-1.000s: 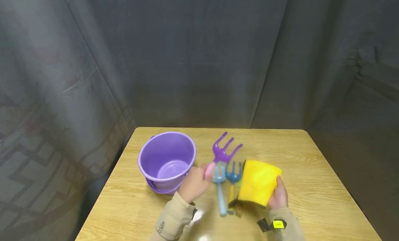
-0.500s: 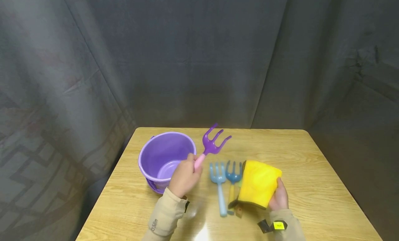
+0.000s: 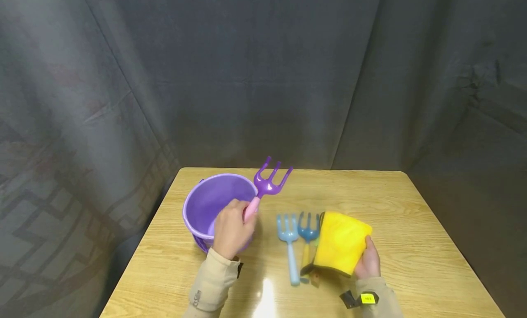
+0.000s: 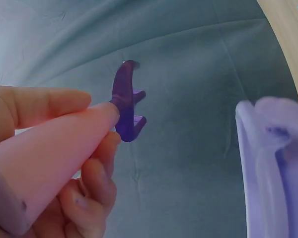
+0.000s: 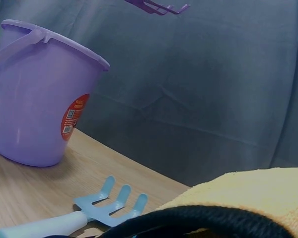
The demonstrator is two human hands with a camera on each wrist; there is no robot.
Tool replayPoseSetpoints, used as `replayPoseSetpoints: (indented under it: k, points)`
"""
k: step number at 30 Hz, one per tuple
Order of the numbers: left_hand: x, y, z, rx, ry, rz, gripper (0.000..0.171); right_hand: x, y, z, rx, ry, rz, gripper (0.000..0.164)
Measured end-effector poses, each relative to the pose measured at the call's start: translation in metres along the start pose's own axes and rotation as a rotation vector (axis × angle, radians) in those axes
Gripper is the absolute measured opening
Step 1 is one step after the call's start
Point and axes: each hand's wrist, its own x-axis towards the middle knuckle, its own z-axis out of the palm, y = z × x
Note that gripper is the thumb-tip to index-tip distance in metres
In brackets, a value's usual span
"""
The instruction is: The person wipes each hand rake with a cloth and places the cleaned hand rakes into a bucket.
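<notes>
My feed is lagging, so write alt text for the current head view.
A left hand grips a pink-handled, three-pronged purple plastic fork, partly hiding a round purple plastic bucket; the right hand holds a dark-edged yellow cloth. Between bucket and cloth, a pale blue plastic fork and a dark blue, yellow-handled fork lie on a wood-grain table.

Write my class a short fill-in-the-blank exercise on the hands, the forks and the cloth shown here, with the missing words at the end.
1. The left hand holds a purple-pronged fork by its ____ handle.
2. The right hand holds a ____ cloth.
3. In the head view, lying between the bucket and the dark blue fork, the light blue fork has ____ prongs.

Missing words: pink; yellow; three.
</notes>
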Motion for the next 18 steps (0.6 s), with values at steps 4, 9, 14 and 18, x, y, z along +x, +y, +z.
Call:
replayPoseSetpoints:
  k: [4,9,14,18]
  points:
    - [0.002,-0.005,-0.003,0.054,0.044,0.030,0.015,0.000,0.001,-0.001,-0.001,-0.003,0.006,0.057]
    - [0.004,-0.014,-0.012,0.132,0.060,0.024,0.018,0.000,0.002,-0.001,0.003,-0.006,0.007,0.057]
    - [0.005,-0.022,-0.023,0.191,0.069,-0.008,0.020,0.000,0.002,-0.001,0.003,0.005,0.008,0.056]
    - [0.005,-0.028,-0.030,0.232,0.069,-0.038,0.024,0.001,0.002,0.000,0.003,0.013,0.022,0.055]
